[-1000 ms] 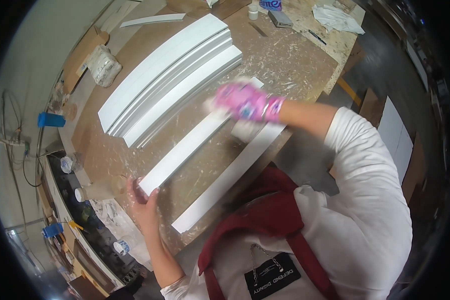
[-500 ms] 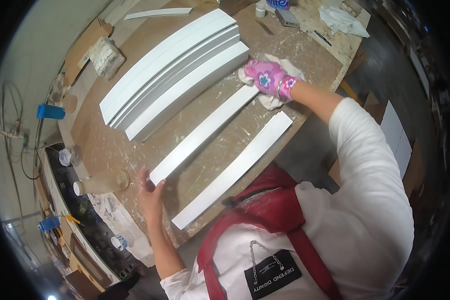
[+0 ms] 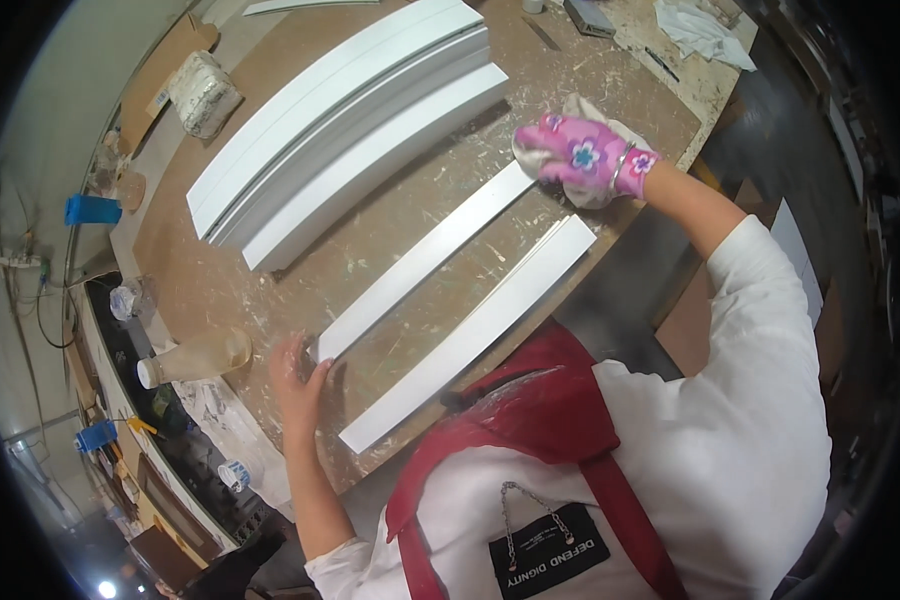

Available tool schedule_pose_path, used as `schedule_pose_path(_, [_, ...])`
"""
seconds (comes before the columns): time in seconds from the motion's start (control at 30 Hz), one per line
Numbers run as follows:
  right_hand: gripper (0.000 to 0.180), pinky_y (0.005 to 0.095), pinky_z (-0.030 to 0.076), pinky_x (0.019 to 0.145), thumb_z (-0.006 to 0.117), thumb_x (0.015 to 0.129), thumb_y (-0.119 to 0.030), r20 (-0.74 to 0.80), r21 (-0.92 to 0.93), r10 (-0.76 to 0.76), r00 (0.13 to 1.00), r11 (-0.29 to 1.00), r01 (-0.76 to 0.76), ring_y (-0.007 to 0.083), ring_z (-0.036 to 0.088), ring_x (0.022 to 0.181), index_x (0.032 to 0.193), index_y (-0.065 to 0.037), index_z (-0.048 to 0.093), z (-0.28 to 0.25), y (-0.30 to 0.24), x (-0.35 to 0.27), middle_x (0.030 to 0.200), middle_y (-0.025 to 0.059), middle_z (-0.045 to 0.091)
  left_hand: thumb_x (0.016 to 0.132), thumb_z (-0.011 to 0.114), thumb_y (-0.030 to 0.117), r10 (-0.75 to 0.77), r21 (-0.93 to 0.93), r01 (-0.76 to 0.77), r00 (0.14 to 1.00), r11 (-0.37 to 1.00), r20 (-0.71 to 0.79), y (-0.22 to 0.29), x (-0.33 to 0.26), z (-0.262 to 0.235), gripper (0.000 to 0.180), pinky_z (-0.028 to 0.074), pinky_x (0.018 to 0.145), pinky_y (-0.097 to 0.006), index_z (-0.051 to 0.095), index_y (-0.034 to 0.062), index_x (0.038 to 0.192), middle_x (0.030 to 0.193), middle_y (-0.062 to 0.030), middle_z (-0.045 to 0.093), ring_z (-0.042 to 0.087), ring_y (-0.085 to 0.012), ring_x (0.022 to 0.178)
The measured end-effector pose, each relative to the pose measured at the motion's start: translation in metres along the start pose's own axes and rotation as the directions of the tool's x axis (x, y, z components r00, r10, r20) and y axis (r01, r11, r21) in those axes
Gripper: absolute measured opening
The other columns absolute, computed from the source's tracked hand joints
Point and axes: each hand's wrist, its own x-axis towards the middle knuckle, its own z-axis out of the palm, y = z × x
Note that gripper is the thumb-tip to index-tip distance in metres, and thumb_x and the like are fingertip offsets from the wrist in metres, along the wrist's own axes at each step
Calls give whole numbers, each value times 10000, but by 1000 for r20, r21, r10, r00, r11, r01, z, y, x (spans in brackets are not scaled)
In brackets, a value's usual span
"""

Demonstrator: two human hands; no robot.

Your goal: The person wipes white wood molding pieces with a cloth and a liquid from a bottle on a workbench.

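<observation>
White strip (image 3: 420,262): left hand (image 3: 298,375) flat at near end; gloved right hand (image 3: 580,150) grip clutches cloth (image 3: 592,190) at far end.

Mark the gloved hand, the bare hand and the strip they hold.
gloved hand (image 3: 582,152), head view, back of the pink flowered glove.
bare hand (image 3: 298,378), head view, back of the hand.
strip (image 3: 425,260), head view, middle of its white face.

White plastic-wrapped bundle (image 3: 203,93) at table's far left edge, black rectangular label (image 3: 550,551) on apron
</observation>
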Motion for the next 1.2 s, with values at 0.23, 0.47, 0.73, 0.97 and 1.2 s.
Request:
schedule_pose_path(0.23, [514,417,483,838,642,831,-314,55,83,90,994,992,-95,313,559,1048,1301,-171,490,14,-1,-4,1123,124,539,821,675,252,162,-198,-110,951,974,265,132,117,72,357,475,832,-379,625,-7,1061,1035,-182,644,616,-320,953])
schedule_pose_path(0.47, [469,413,478,836,606,854,-281,-44,86,47,998,995,-44,307,559,1040,1290,-146,498,20,0,-8,1126,118,535,770,752,229,87,-173,31,770,985,632,177,187,145,285,401,612,-250,620,10,894,701,17,456,444,-82,664])
schedule_pose_path(0.73, [463,407,497,817,580,879,-262,15,121,72,997,990,-73,309,558,1064,1316,-149,478,48,12,-3,1165,127,532,713,778,357,-5,-76,77,735,994,678,195,202,157,392,459,600,-347,583,19,754,700,-95,605,561,-182,642])
schedule_pose_path(0.97, [485,379,509,774,597,843,-312,-216,79,19,976,997,-2,285,604,1014,1277,-113,511,45,10,-11,1208,124,539,784,745,303,-83,-138,242,721,960,688,193,196,150,318,410,546,-274,569,40,755,656,-24,546,483,-119,588])
schedule_pose_path(1.2, [524,402,440,947,613,852,-307,29,145,133,991,980,-136,277,548,1118,1325,-131,473,27,6,-8,1241,121,527,846,666,260,-148,-45,232,747,972,648,212,192,151,286,482,662,-345,610,-18,877,810,-100,650,589,-205,714])
